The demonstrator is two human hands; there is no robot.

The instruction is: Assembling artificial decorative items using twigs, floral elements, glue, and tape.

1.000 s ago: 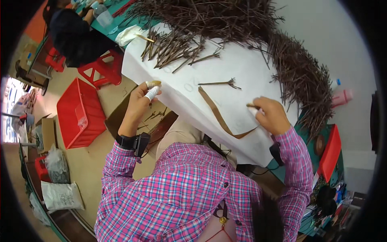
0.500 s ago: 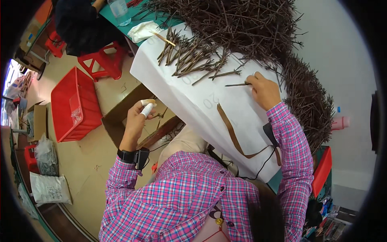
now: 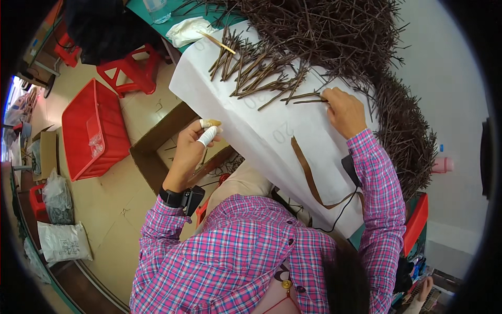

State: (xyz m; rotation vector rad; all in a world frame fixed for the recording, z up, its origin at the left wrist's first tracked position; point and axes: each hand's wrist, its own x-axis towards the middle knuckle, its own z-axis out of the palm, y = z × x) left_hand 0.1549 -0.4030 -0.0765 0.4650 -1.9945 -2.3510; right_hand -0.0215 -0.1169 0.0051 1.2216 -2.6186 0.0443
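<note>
The twig heap point(image 3: 324, 36) ran behind the paper sheet point(image 3: 240, 125) and round its right; loose twigs point(image 3: 256, 79) lay on the sheet, the strip point(image 3: 308, 175) in front; leftward came the carton point(image 3: 175, 123), then the bin point(image 3: 112, 123), the stool point(image 3: 133, 73) behind!

A slim brown twig point(image 3: 308, 102) is held pointing left over white paper point(image 3: 256, 125)

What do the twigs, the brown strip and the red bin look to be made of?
Twigs: wood or a plastic imitation, I can't tell which; dark brown, matt, slim and forked.
Brown strip: perhaps paper or fabric tape; thin, flat, dull, bending in a smooth curve.
Red bin: most likely plastic; evenly coloured, smooth walls.
</note>
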